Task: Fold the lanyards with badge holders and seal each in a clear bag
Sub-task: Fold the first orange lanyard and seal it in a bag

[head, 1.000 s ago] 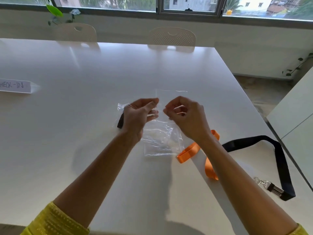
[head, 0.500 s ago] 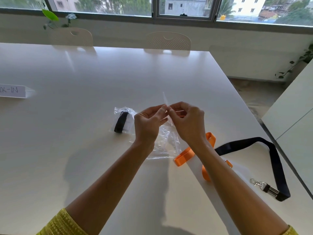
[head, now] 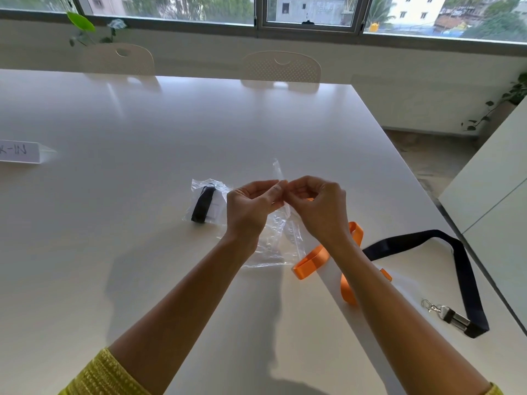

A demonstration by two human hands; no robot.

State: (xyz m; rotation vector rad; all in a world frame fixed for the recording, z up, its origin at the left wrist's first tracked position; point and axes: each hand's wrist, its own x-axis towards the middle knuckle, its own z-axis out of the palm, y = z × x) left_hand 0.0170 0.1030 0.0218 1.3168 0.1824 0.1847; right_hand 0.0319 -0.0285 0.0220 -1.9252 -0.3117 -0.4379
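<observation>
Both hands up over the white table, pinching the top edge of an empty clear bag: left hand and right hand fingertips meet at the mouth, bag hangs down to the tabletop. Second bag lies just left, folded black lanyard inside. Orange lanyard loose under the right forearm; black lanyard with metal clip sprawled further right.

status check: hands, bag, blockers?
Left hand and right hand both pinch empty clear plastic bag. Orange ribbon lanyard unbagged. Nothing in the way.
</observation>
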